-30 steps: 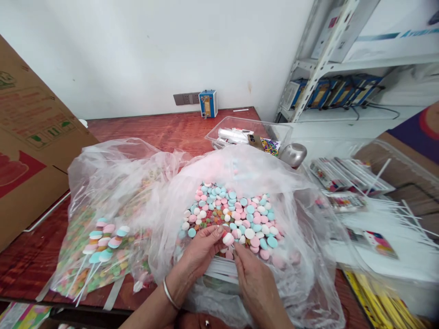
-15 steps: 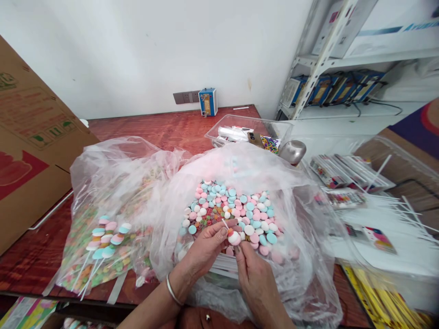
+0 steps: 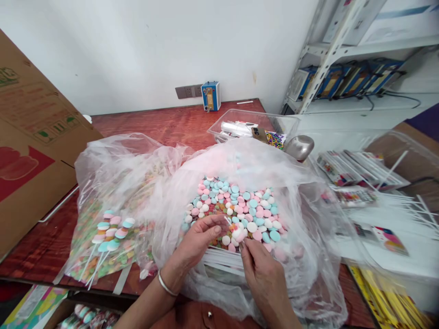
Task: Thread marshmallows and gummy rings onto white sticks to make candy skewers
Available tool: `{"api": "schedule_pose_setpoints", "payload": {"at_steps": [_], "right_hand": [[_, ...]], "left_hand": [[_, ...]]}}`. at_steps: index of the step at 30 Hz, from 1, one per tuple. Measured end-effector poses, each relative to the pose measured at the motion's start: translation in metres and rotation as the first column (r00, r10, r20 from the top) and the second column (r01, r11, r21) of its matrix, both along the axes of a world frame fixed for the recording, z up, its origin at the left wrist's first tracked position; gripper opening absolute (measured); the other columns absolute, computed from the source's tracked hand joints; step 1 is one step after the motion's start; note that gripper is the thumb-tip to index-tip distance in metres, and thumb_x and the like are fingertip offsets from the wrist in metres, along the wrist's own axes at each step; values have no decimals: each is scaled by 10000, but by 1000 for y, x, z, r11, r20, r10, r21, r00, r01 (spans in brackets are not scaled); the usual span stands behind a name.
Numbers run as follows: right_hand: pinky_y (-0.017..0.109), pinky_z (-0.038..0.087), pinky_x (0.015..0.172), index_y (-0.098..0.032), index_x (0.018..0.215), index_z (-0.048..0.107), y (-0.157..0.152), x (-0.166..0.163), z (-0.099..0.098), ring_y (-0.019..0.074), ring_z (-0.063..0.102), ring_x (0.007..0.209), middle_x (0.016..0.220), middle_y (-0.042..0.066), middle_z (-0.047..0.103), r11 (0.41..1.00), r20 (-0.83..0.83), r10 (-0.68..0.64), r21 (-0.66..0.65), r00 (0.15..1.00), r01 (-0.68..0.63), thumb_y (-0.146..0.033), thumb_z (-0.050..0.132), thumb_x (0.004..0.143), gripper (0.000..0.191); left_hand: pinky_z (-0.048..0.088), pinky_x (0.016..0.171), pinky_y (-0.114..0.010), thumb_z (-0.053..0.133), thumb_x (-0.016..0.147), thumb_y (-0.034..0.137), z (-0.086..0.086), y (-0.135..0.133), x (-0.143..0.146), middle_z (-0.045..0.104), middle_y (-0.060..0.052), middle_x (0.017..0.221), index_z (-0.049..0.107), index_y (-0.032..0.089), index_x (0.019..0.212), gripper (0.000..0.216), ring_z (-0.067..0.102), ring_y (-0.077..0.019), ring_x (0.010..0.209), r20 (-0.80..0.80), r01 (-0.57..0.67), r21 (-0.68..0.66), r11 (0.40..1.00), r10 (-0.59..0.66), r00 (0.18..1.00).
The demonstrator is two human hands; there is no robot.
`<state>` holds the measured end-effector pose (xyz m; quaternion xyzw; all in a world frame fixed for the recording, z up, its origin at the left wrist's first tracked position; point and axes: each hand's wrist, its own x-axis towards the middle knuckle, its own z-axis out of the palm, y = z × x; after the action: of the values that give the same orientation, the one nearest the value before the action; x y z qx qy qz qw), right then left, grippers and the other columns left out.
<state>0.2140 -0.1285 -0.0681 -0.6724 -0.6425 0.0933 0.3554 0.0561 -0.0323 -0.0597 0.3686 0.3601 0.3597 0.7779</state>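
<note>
My right hand (image 3: 262, 269) is closed around the lower part of a candy skewer (image 3: 239, 233), whose pink, white and orange sweets are threaded on a white stick with its tip showing on top. Just left of it, my left hand (image 3: 202, 235) has its fingers stretched out and the thumb apart, holding nothing. Beneath both hands lie many pink, blue and white round sweets (image 3: 252, 214) in an opened clear plastic bag (image 3: 298, 183). Small ring-shaped gummies (image 3: 216, 209) show among them. Several white sticks (image 3: 222, 262) lie below the hands.
Finished candy skewers (image 3: 110, 233) rest on a bag of coloured gummy rings (image 3: 130, 253) at left. A cardboard box (image 3: 37, 119) stands beyond. A clear tray (image 3: 219, 119) and a metal scoop (image 3: 300, 147) sit behind. Packets and white sticks (image 3: 394, 205) fill a bin at right.
My left hand has let go of the skewer and drawn back to the left, its fingers opening. My right hand still holds the skewer. The view has shifted slightly.
</note>
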Motion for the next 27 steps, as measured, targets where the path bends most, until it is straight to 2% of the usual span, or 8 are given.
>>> {"api": "schedule_pose_setpoints", "payload": {"at_steps": [4, 11, 16, 18, 20, 23, 25, 27], "right_hand": [[221, 425, 631, -188, 922, 646, 2, -2, 1, 160, 646, 705, 784, 37, 682, 996, -57, 57, -69, 997, -61, -269, 365, 1008, 305], [223, 399, 601, -207, 812, 594, 4, 0, -7, 161, 598, 667, 742, 15, 645, 963, -228, 82, -232, 970, -136, -318, 357, 1007, 326], [226, 401, 627, -209, 793, 561, 5, -2, -13, 158, 571, 671, 744, 7, 626, 947, -341, 91, -262, 936, -187, -361, 343, 1013, 345], [225, 396, 627, -210, 799, 565, 5, -1, -15, 159, 571, 678, 754, 7, 629, 945, -351, 103, -257, 931, -202, -376, 345, 1013, 349], [226, 391, 628, -210, 790, 563, 5, 1, -15, 162, 572, 683, 748, 8, 624, 945, -340, 105, -257, 934, -200, -387, 346, 1013, 358], [227, 375, 608, -210, 750, 537, 5, 3, -15, 162, 560, 662, 715, 4, 603, 948, -322, 79, -269, 944, -170, -404, 353, 1010, 373], [227, 369, 601, -211, 741, 526, 5, 3, -14, 160, 550, 653, 706, 1, 592, 947, -328, 73, -272, 942, -168, -406, 353, 1009, 373], [227, 373, 614, -211, 762, 535, 5, 2, -13, 160, 549, 666, 724, 3, 596, 943, -350, 88, -271, 933, -191, -396, 349, 1010, 362]], "left_hand": [[485, 745, -270, 791, 735, 340, 1, -3, 5, 707, -48, 855, 725, 163, 967, 299, 641, -153, 773, -36, 105, 37, 994, -104, 994], [451, 604, -227, 857, 630, 289, 11, 2, 9, 650, 0, 737, 660, 157, 816, 301, 591, -122, 652, -120, 40, 130, 991, -25, 992], [449, 592, -212, 870, 600, 288, 14, 2, 11, 627, 7, 750, 652, 152, 809, 331, 562, -103, 644, -157, 11, 201, 979, 21, 987], [448, 601, -199, 871, 599, 274, 13, 5, 10, 620, 14, 736, 653, 150, 793, 318, 555, -93, 649, -141, -38, 203, 979, 68, 988], [450, 616, -193, 851, 634, 291, 11, 10, 6, 612, 20, 724, 648, 151, 788, 290, 552, -83, 644, -95, -146, 187, 971, 166, 982], [466, 630, -205, 808, 689, 344, 11, 19, -2, 662, -2, 857, 648, 177, 988, 378, 570, -77, 638, -64, -296, 128, 947, 305, 950], [474, 637, -218, 827, 663, 321, 13, 20, -5, 685, -35, 975, 615, 195, 1142, 539, 597, -92, 667, -115, -217, 90, 972, 227, 967], [489, 680, -244, 848, 634, 286, 15, 16, -5, 702, -55, 958, 644, 170, 1118, 538, 627, -124, 714, -147, 17, 44, 999, -11, 989]]}}
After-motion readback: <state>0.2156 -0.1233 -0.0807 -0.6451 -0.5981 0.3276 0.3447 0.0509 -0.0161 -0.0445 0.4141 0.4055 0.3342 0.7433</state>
